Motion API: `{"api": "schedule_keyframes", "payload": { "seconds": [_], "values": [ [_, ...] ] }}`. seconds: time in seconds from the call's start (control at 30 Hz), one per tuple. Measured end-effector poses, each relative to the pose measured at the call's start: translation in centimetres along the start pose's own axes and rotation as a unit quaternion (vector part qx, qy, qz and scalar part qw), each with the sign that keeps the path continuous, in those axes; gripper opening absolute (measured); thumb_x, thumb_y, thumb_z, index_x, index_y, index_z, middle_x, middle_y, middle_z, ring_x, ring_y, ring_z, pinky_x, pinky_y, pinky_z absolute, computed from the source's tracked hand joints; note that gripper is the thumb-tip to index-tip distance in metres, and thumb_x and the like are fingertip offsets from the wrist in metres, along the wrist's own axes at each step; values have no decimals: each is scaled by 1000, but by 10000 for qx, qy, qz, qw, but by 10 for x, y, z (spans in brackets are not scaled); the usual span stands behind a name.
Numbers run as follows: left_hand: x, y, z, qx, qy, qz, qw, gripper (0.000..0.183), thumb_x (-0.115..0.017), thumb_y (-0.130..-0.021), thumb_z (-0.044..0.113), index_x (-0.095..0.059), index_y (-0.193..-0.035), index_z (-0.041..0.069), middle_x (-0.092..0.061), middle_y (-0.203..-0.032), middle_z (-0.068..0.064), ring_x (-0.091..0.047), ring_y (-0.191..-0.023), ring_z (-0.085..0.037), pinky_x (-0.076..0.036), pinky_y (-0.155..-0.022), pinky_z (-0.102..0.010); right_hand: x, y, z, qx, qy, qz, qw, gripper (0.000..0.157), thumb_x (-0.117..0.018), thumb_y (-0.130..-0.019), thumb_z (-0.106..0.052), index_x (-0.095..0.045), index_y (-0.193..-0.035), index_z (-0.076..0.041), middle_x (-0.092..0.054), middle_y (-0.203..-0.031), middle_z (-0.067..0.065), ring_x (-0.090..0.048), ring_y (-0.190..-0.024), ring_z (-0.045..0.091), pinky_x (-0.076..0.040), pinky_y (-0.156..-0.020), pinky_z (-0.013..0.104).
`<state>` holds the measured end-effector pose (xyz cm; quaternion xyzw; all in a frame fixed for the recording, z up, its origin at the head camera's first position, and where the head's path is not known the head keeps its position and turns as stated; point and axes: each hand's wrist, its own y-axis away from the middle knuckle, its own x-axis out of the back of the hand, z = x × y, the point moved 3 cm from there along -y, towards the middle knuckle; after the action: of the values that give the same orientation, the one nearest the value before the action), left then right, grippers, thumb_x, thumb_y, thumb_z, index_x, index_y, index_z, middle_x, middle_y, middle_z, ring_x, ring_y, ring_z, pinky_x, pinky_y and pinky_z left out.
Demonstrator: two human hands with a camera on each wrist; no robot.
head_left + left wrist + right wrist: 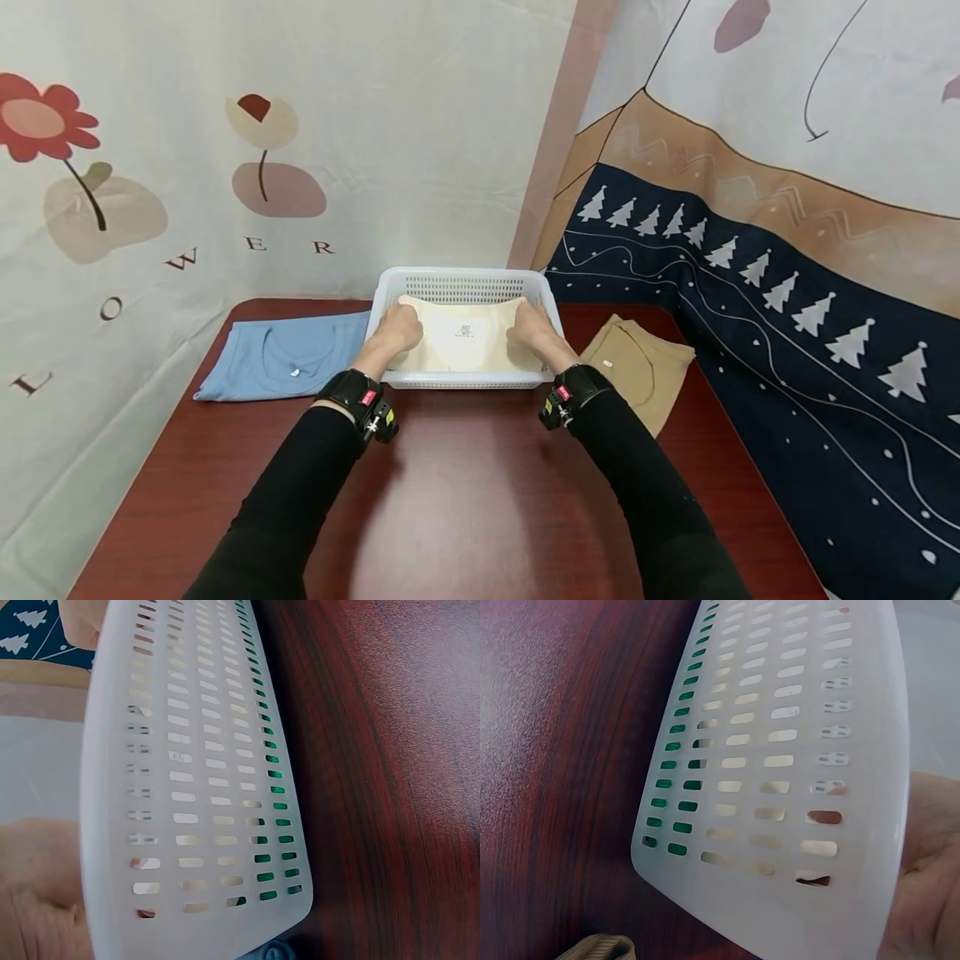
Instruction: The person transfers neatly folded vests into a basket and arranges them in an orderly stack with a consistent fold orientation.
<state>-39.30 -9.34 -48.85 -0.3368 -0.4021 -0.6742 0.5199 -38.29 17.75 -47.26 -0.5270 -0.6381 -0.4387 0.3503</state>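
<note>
A white plastic basket (pixel 467 382) with slotted walls stands at the back middle of the table. Inside it a cream folded garment (pixel 465 333) with a small printed mark is spread between both hands. My left hand (pixel 401 327) grips the garment's left upper corner, and my right hand (pixel 534 325) holds the right upper corner, fingers curled on the cloth. The wrist views mostly show the basket's front wall (pixel 202 776), with cream cloth behind the slots and something green low inside. Beyond the rim, part of the right hand (pixel 930 862) appears; its fingertips are hidden.
A folded blue shirt (pixel 292 354) lies left of the basket. On the right is a folded tan shirt (pixel 637 367), partly behind the right forearm. The red-brown table (pixel 465 483) meets printed cloth hangings (pixel 420 125) at the back and right.
</note>
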Motion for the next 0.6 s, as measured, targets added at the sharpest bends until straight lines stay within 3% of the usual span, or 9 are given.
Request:
{"api": "schedule_keyframes", "payload": {
  "seconds": [0.1, 0.2, 0.3, 0.4, 0.53, 0.6],
  "values": [
    [-1, -2, -4, 76, 189, -61, 9998, 41, -51, -115, 28, -70, -96, -2, -70, -107, -24, -65, -85, -30, -54, -71, -36, 0, 1, 0, -157, -378, -61, 9991, 41, -65, -105, -16, -63, -138, 9, -69, -128, 24, -60, -95, 30, -51, -77, 35],
    [0, -1, -4, 52, 136, -65, 9999, 50, -52, -115, 40, -71, -97, -3, -70, -116, -27, -62, -87, -30, -51, -72, -36, -1, -1, -1, -325, -545, -127, 9979, 44, -65, -104, -23, -66, -136, 8, -67, -118, 20, -59, -85, 29, -48, -68, 34],
    [0, 0, -5, 66, 169, -192, 9997, 60, -50, -115, 45, -73, -114, -10, -68, -137, -33, -64, -94, -33, -54, -79, -39, 1, 2, -2, -341, -572, -132, 9977, 50, -65, -105, -30, -66, -138, 8, -69, -120, 21, -60, -88, 28, -50, -72, 33],
    [3, 3, -2, 149, 256, -432, 9986, 73, -48, -115, 50, -67, -137, -16, -56, -160, -37, -67, -116, -40, -59, -98, -47, 2, 7, -4, -328, -618, -177, 9974, 54, -64, -107, -36, -68, -137, 9, -71, -125, 23, -63, -96, 29, -53, -82, 35],
    [8, 12, 3, 273, 479, -759, 9956, 96, -46, -115, 56, -28, -167, -22, -28, -180, -38, -51, -156, -52, -47, -130, -56, -3, -4, 0, -381, -769, -152, 9962, 60, -64, -106, -41, -65, -141, 8, -69, -130, 22, -64, -103, 31, -54, -90, 40],
    [9, 13, 4, 322, 609, -878, 9937, 107, -45, -114, 59, -1, -171, -21, -34, -176, -41, -47, -160, -53, -45, -132, -58, -7, -13, 4, -385, -767, -83, 9963, 66, -65, -106, -44, -60, -147, 8, -68, -136, 22, -65, -110, 32, -56, -95, 42]
  ]
}}
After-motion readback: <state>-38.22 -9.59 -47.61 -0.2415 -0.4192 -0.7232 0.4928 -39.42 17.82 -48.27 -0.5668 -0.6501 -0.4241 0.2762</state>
